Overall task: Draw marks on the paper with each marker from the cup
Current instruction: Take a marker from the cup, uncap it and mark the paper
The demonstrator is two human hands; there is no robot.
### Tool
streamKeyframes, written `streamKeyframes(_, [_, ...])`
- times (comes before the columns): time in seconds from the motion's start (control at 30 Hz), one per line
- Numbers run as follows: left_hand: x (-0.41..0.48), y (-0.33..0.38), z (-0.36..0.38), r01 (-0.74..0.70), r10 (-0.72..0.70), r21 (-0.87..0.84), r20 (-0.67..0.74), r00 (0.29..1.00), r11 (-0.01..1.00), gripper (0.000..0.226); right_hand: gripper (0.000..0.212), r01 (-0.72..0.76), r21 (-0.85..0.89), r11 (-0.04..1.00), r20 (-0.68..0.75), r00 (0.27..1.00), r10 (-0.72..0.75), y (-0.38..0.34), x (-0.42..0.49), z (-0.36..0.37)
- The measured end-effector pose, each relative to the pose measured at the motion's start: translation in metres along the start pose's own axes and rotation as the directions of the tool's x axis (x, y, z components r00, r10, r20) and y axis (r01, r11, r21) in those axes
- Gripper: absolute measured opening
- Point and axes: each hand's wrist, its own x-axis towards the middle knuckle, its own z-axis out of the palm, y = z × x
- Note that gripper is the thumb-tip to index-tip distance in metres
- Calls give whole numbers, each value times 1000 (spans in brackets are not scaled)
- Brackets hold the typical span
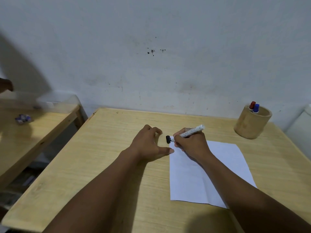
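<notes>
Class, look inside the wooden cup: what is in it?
Inside the cup, two markers stand: one with a red cap, one with a blue cap. Their barrels and the cup's bottom are hidden by its wall.

Three markers — one white-barrelled, one red-capped, one blue-capped — one cup, one paper, one loose cap.

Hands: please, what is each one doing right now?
Left hand: open, empty, resting on the table.
Right hand: closed around a marker, near the paper.
</notes>
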Motion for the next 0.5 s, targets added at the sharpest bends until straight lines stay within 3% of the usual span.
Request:
streamKeyframes(0.07, [-1,1,0,2,-2,0,-2,1000,1000,92,15,-3,50,999,-3,1000,3,-1,0,-1])
streamKeyframes(0.17, [-1,3,0,12,-12,-12,-11,1000,1000,90,9,-32,262,965,-49,998,46,-8,1,-6])
streamKeyframes(0.33, [-2,7,-2,50,-52,-74,-32,998,996,79,12,-117,503,856,-153,963,221,-24,6,-25])
streamKeyframes(0.5, [8,20,2,151,-156,-120,-34,987,981,65,11,-120,562,818,-157,956,249,-32,13,-52])
